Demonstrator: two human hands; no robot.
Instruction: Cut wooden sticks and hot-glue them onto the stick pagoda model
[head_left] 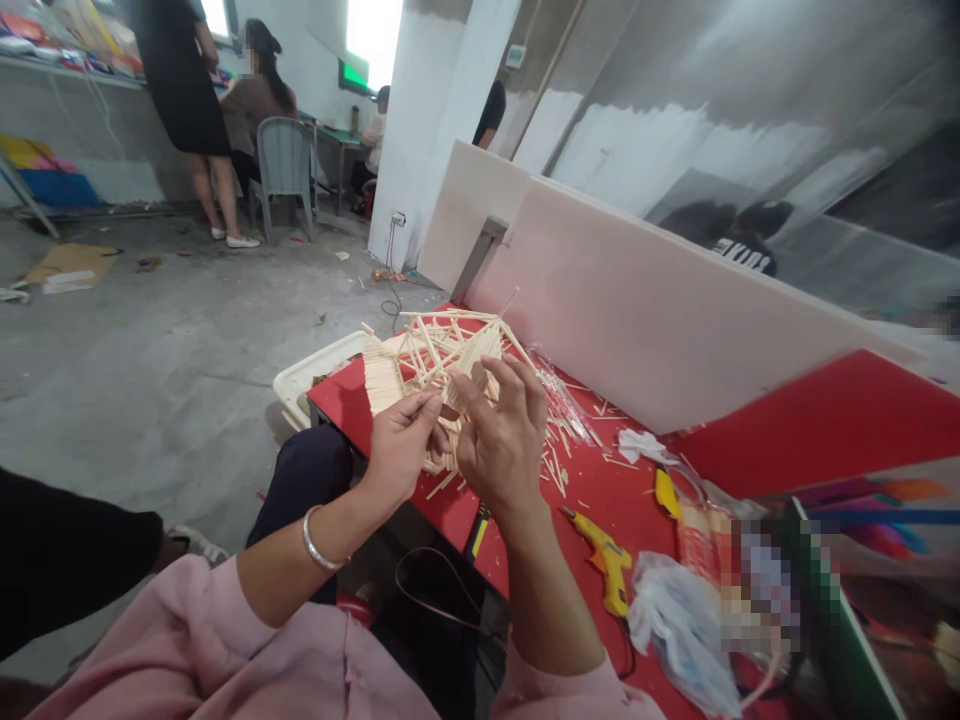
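Observation:
My left hand [405,445], with a silver bangle on its wrist, is closed in a pinch; whatever lies between its fingertips is too small to make out. Close against it is my right hand [506,430], its fingers bent and apart, with a gap between thumb and forefinger. Just beyond both hands stands a model of thin wooden sticks [386,370], with a flat panel of sticks at its left side and slanted sticks on top. My hands hide part of this model. Loose sticks [556,465] lie scattered to the right of it.
A yellow glue gun [609,560] lies on the red table [517,545], near a plastic bag [682,630]. A yellow-black cutter [477,530] rests by the front edge. White boards [675,310] stand behind. A white bin [296,385] is at left; people are farther back.

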